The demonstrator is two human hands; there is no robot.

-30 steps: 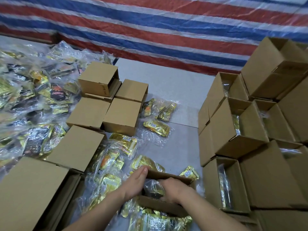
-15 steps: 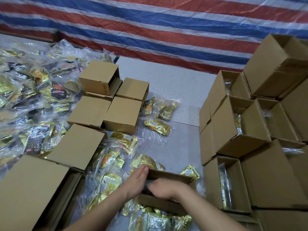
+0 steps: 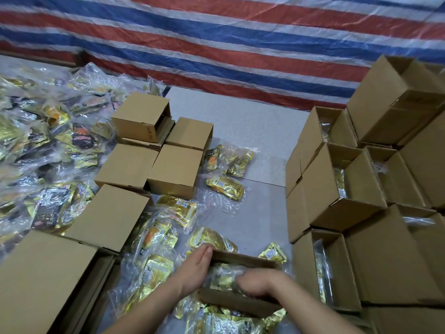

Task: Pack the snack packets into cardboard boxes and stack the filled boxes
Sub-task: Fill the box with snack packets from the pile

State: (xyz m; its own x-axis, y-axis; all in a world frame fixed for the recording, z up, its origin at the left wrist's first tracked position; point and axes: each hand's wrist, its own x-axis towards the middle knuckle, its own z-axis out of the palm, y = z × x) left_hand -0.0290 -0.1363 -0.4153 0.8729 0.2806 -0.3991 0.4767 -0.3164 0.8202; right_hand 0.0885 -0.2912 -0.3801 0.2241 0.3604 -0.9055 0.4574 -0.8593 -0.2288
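Head view. The step in hand appears to be filling: a small open-topped brown corrugated cardboard box [image 3: 240, 283] lies at the lower centre of the frame, and all places below are given relative to it. The left hand [image 3: 195, 268] rests against the box's left end, its fingers [image 3: 204, 251] straight and together, laid over the far left corner of the rim as if to steady it. The right hand [image 3: 258, 284] is inside the opening, pressing on a crinkled clear-plastic bag of gold foil snack packets [image 3: 222, 277]; motion blur hides its fingers, so whether they are curled on the bag or flat cannot be told. Judged from this, the next move calls for seating the bag below the rim, then carrying the box to the stack. Loose bags of glossy gold foil snack packets [image 3: 225, 185] lie beyond the box and just left of it on the speckled grey surface [image 3: 240, 121], which may be a table or a floor; a large heap of gold and black foil packets in clear film [image 3: 48, 150] lies far to the left. Plain matte brown cardboard boxes, seemingly unfilled [image 3: 175, 169], sit beyond and left. To the right rises a stack of filled brown cardboard boxes lying on their sides [image 3: 337, 203], clear film showing in their open ends. A creased red, white and blue striped woven tarpaulin [image 3: 216, 44] hangs behind everything. The board looks stiff and sharp-edged; the film soft, slippery and reflective.
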